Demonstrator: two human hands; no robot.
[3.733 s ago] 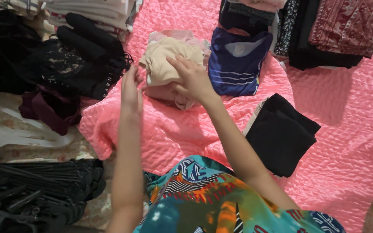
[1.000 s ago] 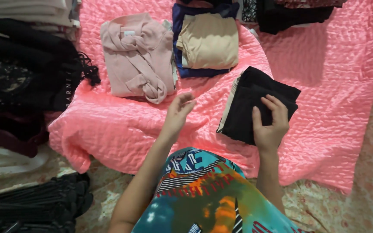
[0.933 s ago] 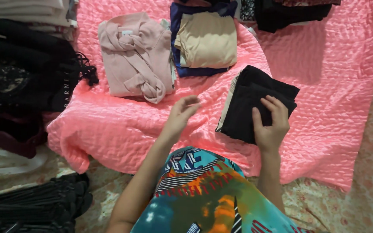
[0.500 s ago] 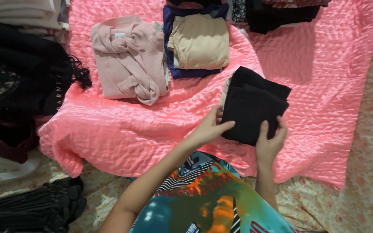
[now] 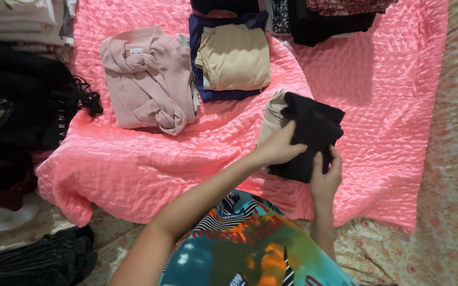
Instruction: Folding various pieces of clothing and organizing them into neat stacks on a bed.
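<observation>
Left hand: the left hand (image 5: 281, 149) is closing over the near left part of the folded black garment (image 5: 311, 139), fingers lying across its top and thumb tucked under the edge.
Right hand: the right hand (image 5: 325, 175) is pinching the near edge of the same garment, fingers curled up around the fold.
Garment position: the black garment is sitting on the pink quilted blanket (image 5: 388, 106), right of centre, its near edge lifting slightly between the two hands; a beige layer (image 5: 272, 114) is showing at its left side, touching it.
Change: a second ago only the right hand was resting on the garment while the left was hovering open beside it; now both hands are gripping it and it is appearing tilted toward the viewer.
Meaning: judging from this, the piece is being taken up for handling rather than left lying flat.
Neighbouring items: a folded pink top (image 5: 147, 77) is lying to the left, well apart; a tan garment on a navy one (image 5: 234, 61) is lying just beyond the black piece.
Surroundings: dark clothing (image 5: 22, 100) is piling up at the left edge of the blanket.
</observation>
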